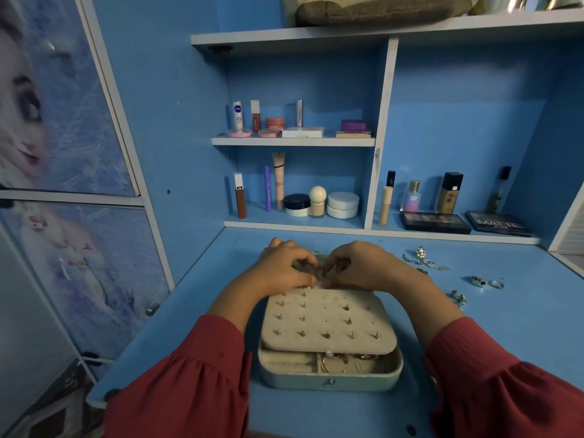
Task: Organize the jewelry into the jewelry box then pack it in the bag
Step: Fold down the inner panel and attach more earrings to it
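A pale green jewelry box (pixel 330 376) lies open on the blue desk. Its beige earring panel (pixel 328 320) lies over the lower tray, studded with several earring posts. Gold pieces show in the tray compartment (pixel 347 360) beneath. My left hand (pixel 284 267) grips the panel's far edge with curled fingers. My right hand (pixel 360 263) pinches something small at that same edge; the item itself is hidden by the fingers. Loose silver jewelry lies on the desk to the right: a chain (pixel 423 259), rings (pixel 486 282) and earrings (pixel 459 297).
Shelves behind the desk (pixel 196 295) carry cosmetics: bottles, jars (pixel 343 205), tubes and two eyeshadow palettes (pixel 434 222). A cloth item (pixel 373 11) sits on the top shelf. A printed wardrobe door (pixel 63 121) stands on the left.
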Available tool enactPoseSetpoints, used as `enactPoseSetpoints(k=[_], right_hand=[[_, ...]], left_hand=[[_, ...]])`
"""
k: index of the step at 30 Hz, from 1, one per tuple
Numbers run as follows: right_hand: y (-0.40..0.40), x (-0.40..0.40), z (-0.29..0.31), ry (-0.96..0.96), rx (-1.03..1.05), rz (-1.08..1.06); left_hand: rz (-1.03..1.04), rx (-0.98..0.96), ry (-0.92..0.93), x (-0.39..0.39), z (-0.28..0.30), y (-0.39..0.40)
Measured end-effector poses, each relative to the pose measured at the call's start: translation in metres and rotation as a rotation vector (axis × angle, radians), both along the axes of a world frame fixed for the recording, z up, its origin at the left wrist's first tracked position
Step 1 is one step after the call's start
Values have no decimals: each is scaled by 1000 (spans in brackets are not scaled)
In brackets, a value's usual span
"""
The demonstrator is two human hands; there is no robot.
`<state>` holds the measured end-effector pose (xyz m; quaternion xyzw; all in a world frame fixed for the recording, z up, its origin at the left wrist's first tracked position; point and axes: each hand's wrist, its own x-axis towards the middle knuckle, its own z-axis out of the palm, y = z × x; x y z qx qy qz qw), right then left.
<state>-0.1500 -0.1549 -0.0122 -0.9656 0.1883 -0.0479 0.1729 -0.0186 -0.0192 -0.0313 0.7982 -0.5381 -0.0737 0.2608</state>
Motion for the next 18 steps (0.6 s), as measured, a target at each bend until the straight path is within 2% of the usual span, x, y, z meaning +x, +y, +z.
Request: enactPoseSetpoints(k=[18], right_hand=[[0,4,-6,20,24,20]], left_hand=[[-26,3,18,3,-4,-2]])
